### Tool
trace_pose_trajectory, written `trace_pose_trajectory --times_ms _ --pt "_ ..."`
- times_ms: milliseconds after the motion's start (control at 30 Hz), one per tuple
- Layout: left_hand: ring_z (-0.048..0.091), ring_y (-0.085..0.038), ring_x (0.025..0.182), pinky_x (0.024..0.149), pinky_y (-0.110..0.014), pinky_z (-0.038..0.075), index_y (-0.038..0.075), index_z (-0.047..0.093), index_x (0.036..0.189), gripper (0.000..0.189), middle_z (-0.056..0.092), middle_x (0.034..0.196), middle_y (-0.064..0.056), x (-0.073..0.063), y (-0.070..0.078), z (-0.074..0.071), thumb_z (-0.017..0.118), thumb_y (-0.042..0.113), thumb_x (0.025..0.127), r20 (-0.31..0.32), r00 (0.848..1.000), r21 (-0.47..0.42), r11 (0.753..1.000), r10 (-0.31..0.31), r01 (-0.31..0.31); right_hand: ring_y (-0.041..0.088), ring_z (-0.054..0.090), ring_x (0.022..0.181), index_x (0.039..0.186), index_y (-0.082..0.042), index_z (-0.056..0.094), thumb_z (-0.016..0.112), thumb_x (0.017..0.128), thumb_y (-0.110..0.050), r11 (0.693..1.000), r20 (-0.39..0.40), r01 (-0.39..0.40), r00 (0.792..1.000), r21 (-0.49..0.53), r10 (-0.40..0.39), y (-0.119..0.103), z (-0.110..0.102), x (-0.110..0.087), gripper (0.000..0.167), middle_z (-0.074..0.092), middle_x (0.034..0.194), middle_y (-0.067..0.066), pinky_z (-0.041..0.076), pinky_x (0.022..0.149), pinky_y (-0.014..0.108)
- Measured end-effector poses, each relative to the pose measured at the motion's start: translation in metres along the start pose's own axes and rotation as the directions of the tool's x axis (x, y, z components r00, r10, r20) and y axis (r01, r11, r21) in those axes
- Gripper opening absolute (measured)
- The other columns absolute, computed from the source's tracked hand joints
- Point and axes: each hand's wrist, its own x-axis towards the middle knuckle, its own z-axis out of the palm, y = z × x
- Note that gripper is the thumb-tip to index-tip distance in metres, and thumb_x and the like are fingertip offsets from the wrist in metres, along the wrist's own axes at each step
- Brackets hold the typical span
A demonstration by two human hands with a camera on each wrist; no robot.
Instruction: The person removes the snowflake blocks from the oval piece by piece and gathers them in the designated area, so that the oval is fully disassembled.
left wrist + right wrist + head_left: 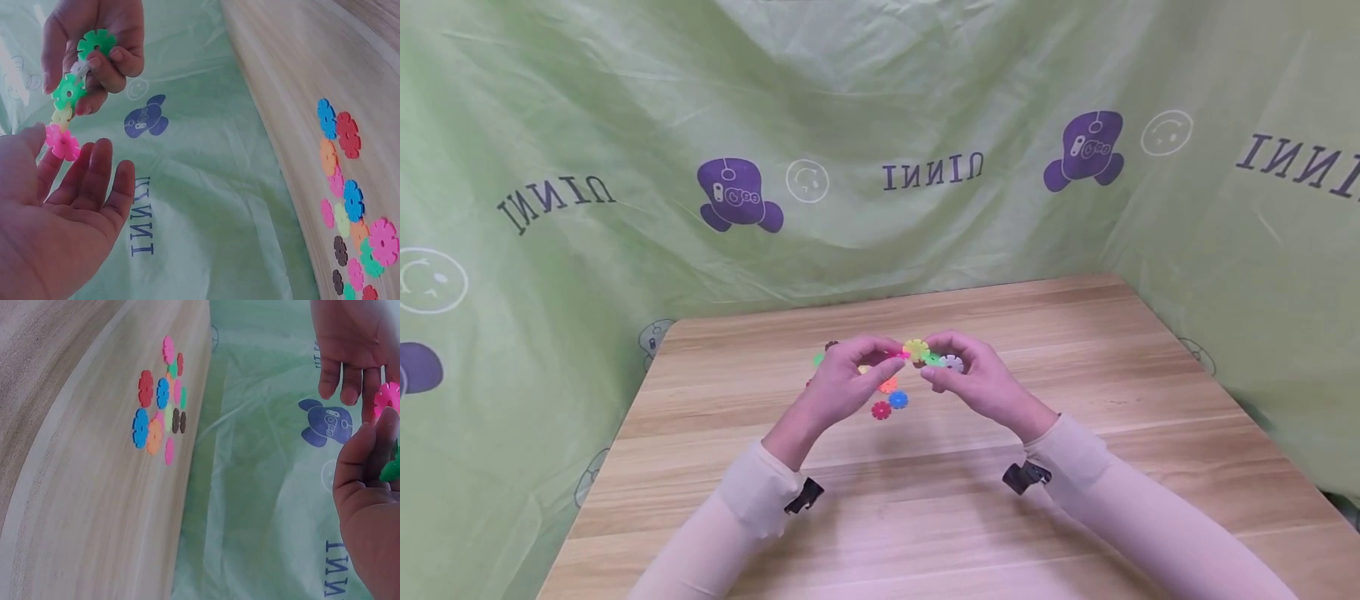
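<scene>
Above the table, both hands meet at a short chain of notched, flower-shaped plastic discs. My left hand (848, 377) pinches its pink disc (63, 142) between thumb and index finger, the other fingers spread loosely. Beside the pink one is a yellow disc (916, 350), seen face-on in the head view. My right hand (983, 385) grips the other end, its fingers curled round a white disc (953, 363) between two green ones. One green disc (69, 92) sits next to the yellow; the other green disc (97, 44) shows at the right fingertips.
Several loose discs lie on the wooden table (1075, 500) below and behind the left hand, among them a blue disc (898, 400), a red disc (881, 410) and an orange disc (888, 384). A printed green curtain (865, 250) hangs round the table's back and sides.
</scene>
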Motion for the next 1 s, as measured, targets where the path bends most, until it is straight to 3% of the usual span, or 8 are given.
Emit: trace_pose_trajectory --times_ms 300,467,667,800,1000 --pt "0.067 -0.009 0.085 0.073 -0.032 0.057 0.016 0.072 0.102 0.018 0.070 0.095 0.008 0.001 -0.003 0.002 0.076 0.027 0.088 0.000 1.000 0.023 1.000 0.011 -0.011 0.035 0.061 0.081 0.120 -0.014 0.062 0.067 0.095 -0.023 0.999 0.012 0.006 1.000 -0.037 -0.005 0.002 0.000 0.000 0.027 0.063 0.102 0.013 0.055 0.073 0.043" --pt "0.067 -0.012 0.087 0.075 -0.033 0.057 0.012 0.074 0.098 0.013 0.071 0.099 0.003 0.001 -0.005 0.001 0.077 0.019 0.087 0.003 0.999 -0.023 0.999 0.040 -0.040 0.034 0.061 0.080 0.120 -0.014 0.062 0.068 0.095 -0.021 0.999 0.018 0.012 1.000 -0.036 -0.011 0.002 0.002 0.000 0.027 0.063 0.102 0.013 0.056 0.073 0.046" --pt "0.068 -0.015 0.085 0.074 -0.030 0.058 0.008 0.077 0.097 0.014 0.071 0.104 -0.005 0.001 -0.005 -0.002 0.078 0.015 0.085 0.008 1.000 -0.081 0.997 0.000 0.001 0.032 0.061 0.078 0.120 -0.015 0.062 0.068 0.094 -0.022 0.999 0.025 0.018 1.000 -0.051 -0.017 0.002 0.004 0.000 0.027 0.063 0.099 0.012 0.055 0.069 0.038" --pt "0.070 -0.017 0.085 0.075 -0.030 0.058 0.005 0.078 0.099 0.017 0.071 0.105 -0.008 0.001 -0.007 -0.004 0.079 0.012 0.084 0.010 1.000 -0.107 0.994 0.009 -0.008 0.031 0.062 0.077 0.119 -0.015 0.062 0.068 0.094 -0.021 0.998 0.024 0.029 0.999 -0.052 -0.028 0.003 0.004 0.001 0.027 0.063 0.100 0.011 0.055 0.070 0.039" --pt "0.069 -0.016 0.095 0.078 -0.028 0.057 0.006 0.077 0.105 0.020 0.072 0.106 -0.006 0.001 -0.010 -0.008 0.077 0.013 0.086 0.021 0.999 -0.031 0.999 0.028 -0.028 0.031 0.062 0.077 0.122 -0.012 0.060 0.067 0.096 -0.019 0.997 0.027 0.049 0.999 -0.052 -0.047 0.006 0.004 0.002 0.028 0.066 0.105 0.009 0.056 0.072 0.039"
